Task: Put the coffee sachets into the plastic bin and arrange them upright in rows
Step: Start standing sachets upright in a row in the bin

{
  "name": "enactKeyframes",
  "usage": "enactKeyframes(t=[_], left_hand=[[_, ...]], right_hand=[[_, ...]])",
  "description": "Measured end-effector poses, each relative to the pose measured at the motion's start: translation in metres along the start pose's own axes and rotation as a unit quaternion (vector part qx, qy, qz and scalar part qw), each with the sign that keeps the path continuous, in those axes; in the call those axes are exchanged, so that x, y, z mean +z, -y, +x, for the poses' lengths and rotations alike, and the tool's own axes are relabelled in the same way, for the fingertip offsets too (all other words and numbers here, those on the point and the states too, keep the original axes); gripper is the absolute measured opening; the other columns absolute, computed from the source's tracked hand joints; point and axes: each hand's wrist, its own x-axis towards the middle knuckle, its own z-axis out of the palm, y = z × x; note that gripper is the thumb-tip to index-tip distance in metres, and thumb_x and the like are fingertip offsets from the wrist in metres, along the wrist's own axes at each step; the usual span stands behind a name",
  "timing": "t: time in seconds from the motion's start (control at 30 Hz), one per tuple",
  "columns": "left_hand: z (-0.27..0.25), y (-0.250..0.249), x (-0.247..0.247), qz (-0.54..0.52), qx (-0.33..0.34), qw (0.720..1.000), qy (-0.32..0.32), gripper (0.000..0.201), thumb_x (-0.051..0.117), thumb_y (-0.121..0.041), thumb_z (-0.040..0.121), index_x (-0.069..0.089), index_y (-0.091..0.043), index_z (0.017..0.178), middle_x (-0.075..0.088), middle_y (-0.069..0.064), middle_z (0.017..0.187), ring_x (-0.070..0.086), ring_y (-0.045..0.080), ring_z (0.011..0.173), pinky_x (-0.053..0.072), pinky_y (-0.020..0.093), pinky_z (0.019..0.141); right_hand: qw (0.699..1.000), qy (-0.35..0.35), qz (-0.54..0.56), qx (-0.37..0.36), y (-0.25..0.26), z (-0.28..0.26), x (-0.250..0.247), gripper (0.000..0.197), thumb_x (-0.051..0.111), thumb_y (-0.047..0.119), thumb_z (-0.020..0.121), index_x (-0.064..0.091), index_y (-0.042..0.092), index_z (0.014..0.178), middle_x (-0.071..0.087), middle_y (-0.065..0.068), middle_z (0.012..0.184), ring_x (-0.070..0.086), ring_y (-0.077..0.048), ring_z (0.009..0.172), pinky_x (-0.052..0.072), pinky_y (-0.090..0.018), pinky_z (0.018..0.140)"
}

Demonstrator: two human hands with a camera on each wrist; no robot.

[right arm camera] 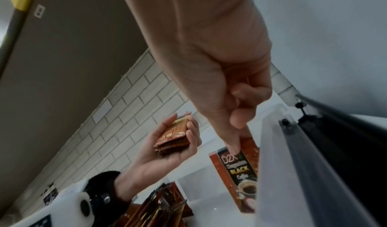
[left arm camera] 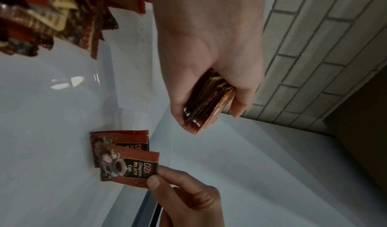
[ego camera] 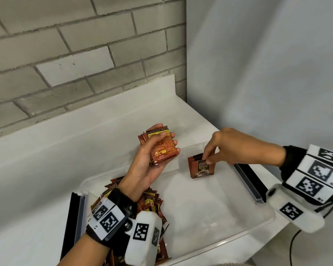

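Head view: a stack of sachets (ego camera: 161, 146) is held clamped in the left hand (ego camera: 148, 160), thumb across the top face and fingers curled under, above the far side of the plastic bin (ego camera: 238, 225). A front sachet (ego camera: 202, 168) is pinched at its top edge by the right hand (ego camera: 222, 148), thumb and forefinger closed on the seal. It stands upright directly below that grip, its lower edge on the bin floor, with a second sachet (left arm camera: 117, 139) just behind it (the two apparently beginning a row). Its long axis runs vertically and the printed face is turned toward the camera. A loose pile of sachets (ego camera: 152, 204) lies under the left wrist, inside the bin.

The sachets are judged light, thin and flexible, with slick foil faces, so a lone one is likely to topple unless leaned on its neighbour. The crimped top seal is judged the best place to take hold.
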Motion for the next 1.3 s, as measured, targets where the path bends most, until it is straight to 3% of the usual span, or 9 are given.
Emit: enactKeyframes(t=[0.07,0.13,0.33,0.43,0.67,0.9,1.03,1.2,1.3], left_hand=[[0.000,0.001,0.001,-0.004,-0.007,1.000,0.001,0.026,0.063,-0.014,0.077,0.062,-0.018,0.103,0.067,0.013,0.093,0.064,0.023,0.078,0.055,0.037,0.075],[-0.001,0.002,0.002,-0.006,-0.013,1.000,0.002,0.027,0.062,-0.016,0.077,0.060,-0.018,0.104,0.066,0.014,0.093,0.064,0.023,0.078,0.055,0.037,0.074],[-0.001,0.003,0.002,-0.002,-0.017,1.000,-0.014,0.029,0.061,-0.014,0.077,0.060,-0.015,0.106,0.067,0.013,0.092,0.066,0.024,0.076,0.057,0.037,0.070],[-0.001,0.004,0.003,-0.006,-0.018,1.000,-0.019,0.031,0.061,-0.014,0.076,0.060,-0.015,0.107,0.067,0.013,0.092,0.066,0.024,0.075,0.057,0.036,0.069],[-0.002,0.003,0.005,-0.002,-0.025,0.999,-0.027,0.017,0.057,-0.012,0.086,0.061,-0.014,0.102,0.065,0.013,0.089,0.065,0.024,0.073,0.057,0.037,0.069],[-0.004,0.001,0.004,-0.012,-0.034,0.999,-0.013,0.030,0.057,-0.011,0.074,0.062,-0.011,0.103,0.065,0.017,0.088,0.065,0.029,0.074,0.057,0.040,0.065],[-0.005,0.002,0.005,0.006,-0.036,0.999,-0.003,0.030,0.055,-0.009,0.074,0.062,-0.012,0.104,0.066,0.017,0.087,0.066,0.027,0.072,0.058,0.038,0.064],[-0.004,0.004,0.004,0.048,-0.032,0.998,-0.009,0.039,0.061,-0.009,0.070,0.063,-0.016,0.109,0.068,0.011,0.097,0.069,0.024,0.080,0.059,0.039,0.068],[-0.004,0.004,0.004,0.055,-0.026,0.998,0.002,0.038,0.062,-0.007,0.069,0.064,-0.018,0.106,0.071,0.006,0.092,0.071,0.019,0.078,0.059,0.035,0.064]], right_hand=[[0.999,0.004,-0.043,-0.010,0.000,0.003,0.002,0.015,0.068,0.025,0.085,0.075,0.031,0.097,0.071,0.014,0.090,0.052,-0.002,0.066,0.045,-0.014,0.070],[0.998,0.007,-0.064,-0.013,0.000,0.007,0.003,0.016,0.068,0.025,0.084,0.075,0.033,0.096,0.071,0.013,0.096,0.049,-0.003,0.082,0.050,-0.031,0.082],[0.994,0.030,-0.106,-0.019,0.005,0.017,0.001,0.016,0.067,0.021,0.082,0.076,0.028,0.094,0.068,0.013,0.087,0.054,-0.010,0.094,0.048,-0.030,0.075],[0.992,0.037,-0.116,-0.021,0.009,0.020,0.001,0.015,0.066,0.018,0.081,0.075,0.024,0.092,0.054,0.019,0.071,0.058,-0.014,0.088,0.045,-0.026,0.069],[0.988,0.048,-0.145,-0.034,0.011,0.030,0.010,0.015,0.064,0.012,0.077,0.072,0.023,0.082,0.052,0.013,0.075,0.058,-0.020,0.085,0.044,-0.027,0.067],[0.986,0.061,-0.147,-0.044,0.009,0.032,0.006,0.012,0.067,0.015,0.078,0.073,0.023,0.085,0.041,0.023,0.068,0.055,-0.016,0.081,0.046,-0.026,0.068],[0.987,0.056,-0.149,-0.034,0.006,0.034,0.006,0.013,0.068,0.016,0.078,0.074,0.023,0.088,0.040,0.023,0.069,0.050,-0.014,0.080,0.037,-0.021,0.059],[0.992,0.068,-0.105,0.010,0.007,0.032,-0.003,0.015,0.074,0.022,0.077,0.075,0.023,0.092,0.066,0.008,0.085,0.063,-0.017,0.078,0.051,-0.027,0.065],[0.995,0.089,-0.003,0.039,0.011,0.027,-0.018,0.021,0.077,0.029,0.077,0.074,0.023,0.097,0.073,0.002,0.088,0.064,-0.017,0.057,0.046,-0.017,0.049]])
